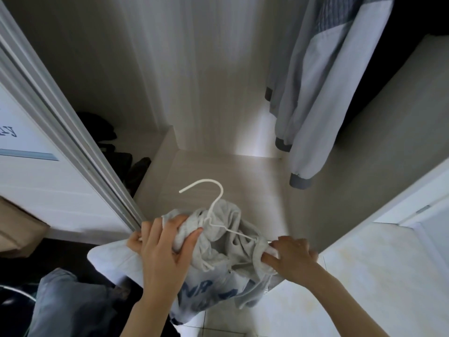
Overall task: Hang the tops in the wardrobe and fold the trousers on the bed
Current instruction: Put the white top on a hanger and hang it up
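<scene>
Left hand (167, 242) gripping the bunched pale grey hooded sweatshirt (218, 242) at the neck, right hand (290, 254) pinching its shoulder over the thin white wire hanger (213, 212), hook pointing into the white wardrobe (218, 93), hanger's long axis running hand to hand.

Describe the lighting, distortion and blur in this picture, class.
Head view: wide-angle lens bends the wardrobe door edges; a bright patch glares on the wardrobe floor; the hoodie, left hand and right hand are slightly soft.
</scene>
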Tool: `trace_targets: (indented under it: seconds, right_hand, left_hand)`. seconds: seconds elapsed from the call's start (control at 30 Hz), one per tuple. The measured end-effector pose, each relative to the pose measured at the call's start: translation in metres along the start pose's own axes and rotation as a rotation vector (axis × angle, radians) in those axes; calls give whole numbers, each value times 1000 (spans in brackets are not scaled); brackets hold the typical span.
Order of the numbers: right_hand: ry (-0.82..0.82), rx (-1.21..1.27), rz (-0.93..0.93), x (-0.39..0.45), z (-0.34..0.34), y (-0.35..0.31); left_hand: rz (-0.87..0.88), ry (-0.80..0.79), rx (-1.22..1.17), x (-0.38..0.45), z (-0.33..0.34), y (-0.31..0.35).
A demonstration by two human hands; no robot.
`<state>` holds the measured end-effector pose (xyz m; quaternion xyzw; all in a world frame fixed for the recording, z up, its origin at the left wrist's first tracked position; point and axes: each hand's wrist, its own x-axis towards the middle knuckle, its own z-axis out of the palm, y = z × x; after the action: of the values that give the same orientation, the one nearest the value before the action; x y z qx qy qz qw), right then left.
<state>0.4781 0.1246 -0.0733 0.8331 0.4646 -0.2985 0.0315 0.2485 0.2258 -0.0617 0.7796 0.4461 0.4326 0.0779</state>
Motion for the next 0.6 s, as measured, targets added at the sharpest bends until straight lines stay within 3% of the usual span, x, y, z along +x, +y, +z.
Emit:
trace_targets:
  seconds: [0.07, 0.17, 0.23, 0.33, 0.43, 0.6]
  right_hand:
    - [6, 96, -99, 2, 3, 3]
    - [94, 495, -339, 0, 5, 6]
    - [171, 564, -444, -7, 1, -6]
    - [324, 629, -561, -15, 3, -42]
    - [436, 851, -569, -19, 1, -56]
    - [525, 931, -478, -26, -10, -25]
  left_hand:
    - [9, -4, -14, 1, -1, -1]
    - [14, 4, -9, 4, -4, -7]
    - [25, -20, -24, 8, -5, -7]
    - [184, -124, -16, 10, 4, 6]
    - [200, -223, -44, 15, 8, 7]
    - [155, -236, 64, 18, -9, -36]
